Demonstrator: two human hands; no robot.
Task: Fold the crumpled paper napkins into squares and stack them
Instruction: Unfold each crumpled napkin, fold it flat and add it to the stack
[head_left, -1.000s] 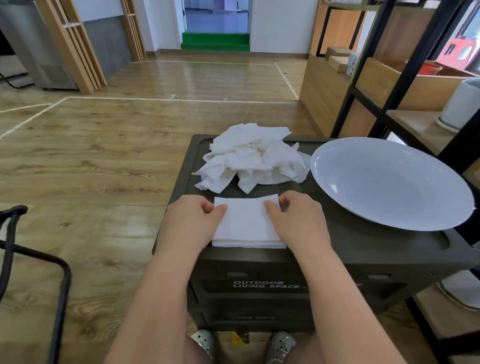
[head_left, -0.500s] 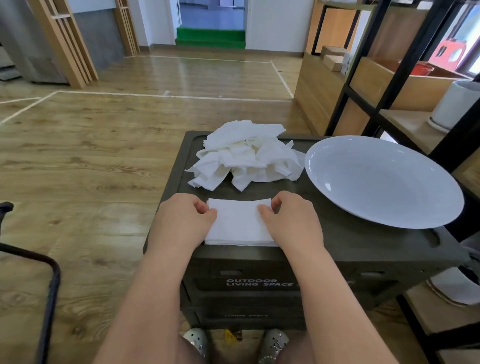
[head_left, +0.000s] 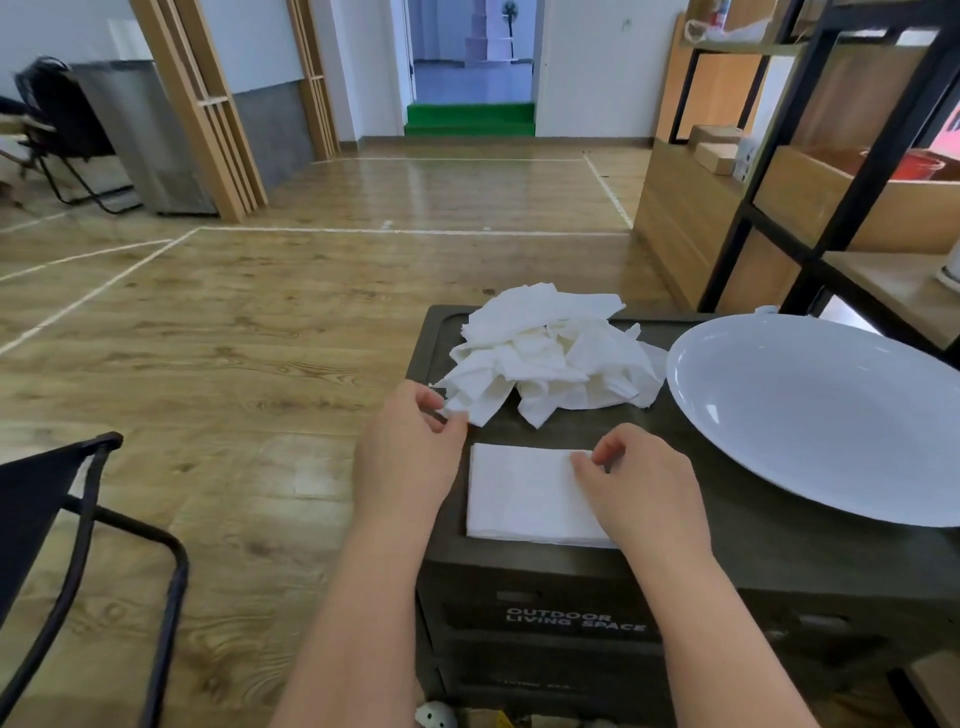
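A folded white napkin stack (head_left: 524, 493) lies flat near the front edge of the dark box top (head_left: 727, 551). Behind it sits a heap of crumpled white napkins (head_left: 550, 353). My left hand (head_left: 410, 457) is at the heap's near-left corner, thumb and fingers pinching a crumpled napkin's edge. My right hand (head_left: 639, 483) rests on the right part of the folded stack, fingertips pressing its top edge.
A large white plate (head_left: 821, 415) covers the right side of the box top. Black-framed wooden shelving (head_left: 831, 218) stands to the right. A black chair frame (head_left: 78, 545) is at the lower left on the wooden floor.
My left hand left the folded stack and moved up-left to pinch a napkin at the heap's edge. My right hand stayed on the stack. The head camera shifted left.
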